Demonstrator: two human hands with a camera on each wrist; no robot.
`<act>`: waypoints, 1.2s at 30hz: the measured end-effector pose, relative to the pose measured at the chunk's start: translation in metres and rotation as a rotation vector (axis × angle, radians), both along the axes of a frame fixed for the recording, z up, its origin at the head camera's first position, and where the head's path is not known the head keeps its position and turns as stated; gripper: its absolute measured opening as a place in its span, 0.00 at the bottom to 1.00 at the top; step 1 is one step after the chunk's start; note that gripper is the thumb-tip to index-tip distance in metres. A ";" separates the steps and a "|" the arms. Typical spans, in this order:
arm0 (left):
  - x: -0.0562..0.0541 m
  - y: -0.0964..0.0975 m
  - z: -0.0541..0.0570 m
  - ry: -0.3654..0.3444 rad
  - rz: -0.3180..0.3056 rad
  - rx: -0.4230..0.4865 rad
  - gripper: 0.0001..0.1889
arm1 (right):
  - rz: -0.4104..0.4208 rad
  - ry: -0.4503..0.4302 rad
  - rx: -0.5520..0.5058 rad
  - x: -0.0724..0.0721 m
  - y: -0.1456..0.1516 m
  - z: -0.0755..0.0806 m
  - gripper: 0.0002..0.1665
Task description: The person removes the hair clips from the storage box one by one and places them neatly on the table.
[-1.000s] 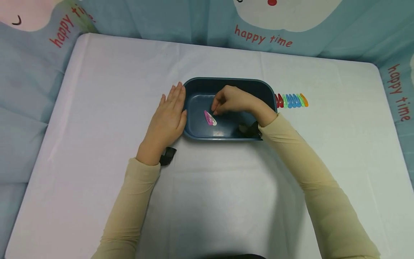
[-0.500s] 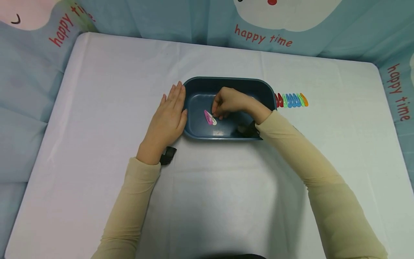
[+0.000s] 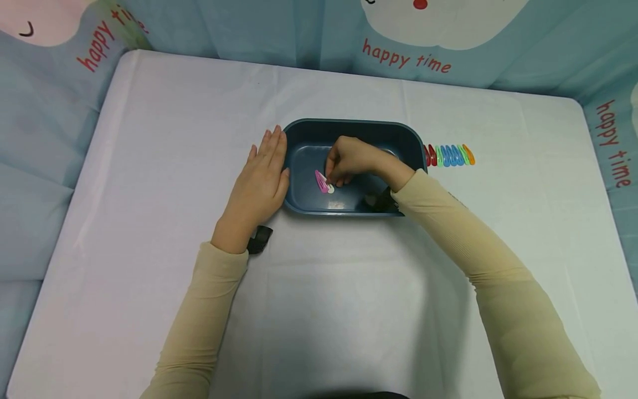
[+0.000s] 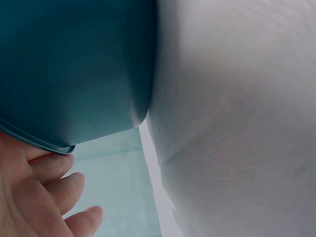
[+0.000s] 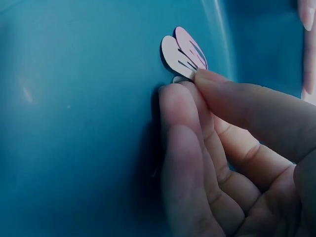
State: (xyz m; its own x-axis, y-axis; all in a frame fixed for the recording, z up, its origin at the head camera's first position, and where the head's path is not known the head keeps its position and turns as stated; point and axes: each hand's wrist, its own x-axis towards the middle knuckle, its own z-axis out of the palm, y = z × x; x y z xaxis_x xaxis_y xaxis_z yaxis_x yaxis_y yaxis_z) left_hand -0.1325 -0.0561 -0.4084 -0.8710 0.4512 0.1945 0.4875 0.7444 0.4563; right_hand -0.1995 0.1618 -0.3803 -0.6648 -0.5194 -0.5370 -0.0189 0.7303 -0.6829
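Inside the dark blue rectangular bin (image 3: 301, 194), a pink snap hair clip (image 3: 320, 182) and a white snap hair clip (image 3: 330, 189) lie side by side on the floor. My right hand (image 3: 351, 158) reaches in from the right and pinches the narrow end of the white clip between thumb and index finger, as the right wrist view shows. A small pale edge peeks out below that pinch. Flat against the bin's left end rests my left hand (image 3: 256, 180), its fingers straight along the rim.
Just right of the bin, a row of red, green, blue and orange hair clips (image 3: 452, 155) lies on the white table (image 3: 174, 138); the bin overlaps its left end. Blue printed curtain (image 3: 249, 33) hangs around the table's back and sides.
My right hand has shifted slightly down and left, its fingertips coming onto the white hair clip. The left hand and the bin stay in place.
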 end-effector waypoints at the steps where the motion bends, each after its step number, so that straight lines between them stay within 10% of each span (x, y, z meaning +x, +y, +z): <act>1: 0.000 0.000 0.000 -0.001 0.001 -0.001 0.30 | 0.001 0.000 0.000 0.000 0.000 0.000 0.04; 36: -0.001 0.000 -0.001 -0.002 0.000 -0.017 0.30 | -0.085 0.019 -0.101 -0.005 0.006 0.000 0.02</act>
State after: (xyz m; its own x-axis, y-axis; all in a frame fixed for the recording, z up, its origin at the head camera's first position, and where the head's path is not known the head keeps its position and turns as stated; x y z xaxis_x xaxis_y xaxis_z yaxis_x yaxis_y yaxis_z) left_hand -0.1334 -0.0557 -0.4091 -0.8711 0.4546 0.1855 0.4870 0.7517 0.4447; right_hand -0.2043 0.1681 -0.3799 -0.7183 -0.5116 -0.4716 0.0264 0.6573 -0.7532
